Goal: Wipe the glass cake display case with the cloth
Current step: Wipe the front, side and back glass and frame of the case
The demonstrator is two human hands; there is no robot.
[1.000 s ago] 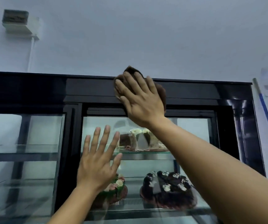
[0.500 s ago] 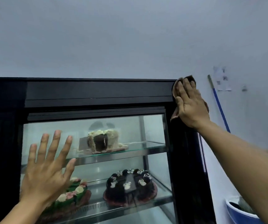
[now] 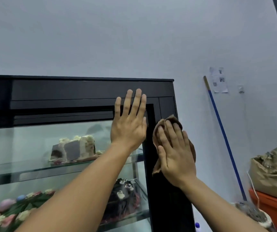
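The cake display case has a black frame and glass front, with cakes on its glass shelves. My right hand presses a brown cloth flat against the case's black right upright, a little below the top corner. Most of the cloth is hidden under my palm; its edges show above the fingers and below the thumb. My left hand lies flat with fingers spread on the glass and upper frame, just left of the cloth hand, holding nothing.
A partly cut cake sits on the upper shelf, a dark chocolate cake and a flower-decorated cake below. A blue-handled mop leans on the wall to the right, beside a brown sack on an orange bin.
My right hand slid the cloth from the top bar across to the right corner, then down the right upright. My left hand moved up and right from the lower glass to beside the cloth.
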